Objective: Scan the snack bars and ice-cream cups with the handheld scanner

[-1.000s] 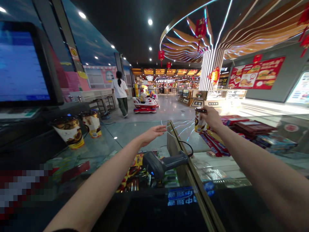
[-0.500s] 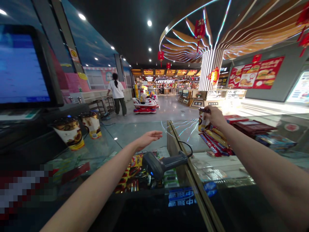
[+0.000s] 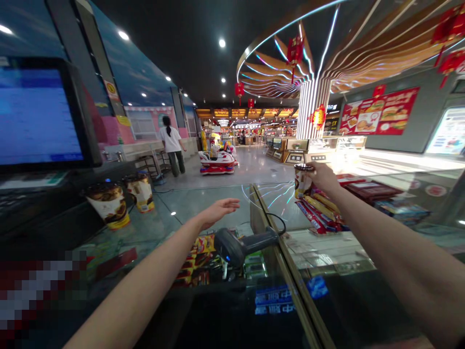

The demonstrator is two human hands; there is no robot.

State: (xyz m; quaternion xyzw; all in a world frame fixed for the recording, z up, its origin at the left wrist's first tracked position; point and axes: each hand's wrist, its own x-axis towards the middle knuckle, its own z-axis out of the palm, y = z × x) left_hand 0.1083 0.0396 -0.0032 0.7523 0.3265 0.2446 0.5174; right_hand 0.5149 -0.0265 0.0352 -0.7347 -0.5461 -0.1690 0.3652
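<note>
My right hand (image 3: 324,177) grips a lidded paper cup (image 3: 301,183) near its dark rim. The cup stands upright at the far side of the glass counter, just behind several wrapped snack bars (image 3: 315,215). Fingers stretched out and with nothing in them, my left hand (image 3: 219,211) hovers over the glass counter (image 3: 203,194). Below it a dark barcode scanner (image 3: 241,245) lies across the counter's wooden divider (image 3: 263,208), its cable looping behind. Two more patterned paper cups, one nearer (image 3: 109,206) and one farther (image 3: 141,193), stand to the left.
A monitor (image 3: 39,114) stands at the left edge. Packaged goods (image 3: 198,257) show through the glass below. Flat boxes (image 3: 372,186) are stacked right of the snack bars. Beyond the counter a person (image 3: 172,145) walks near a white-and-red kiddie ride (image 3: 218,162).
The view has shifted slightly. My right hand keeps its grip on the cup, and my left hand stays stretched out. The person in the background has taken a step.
</note>
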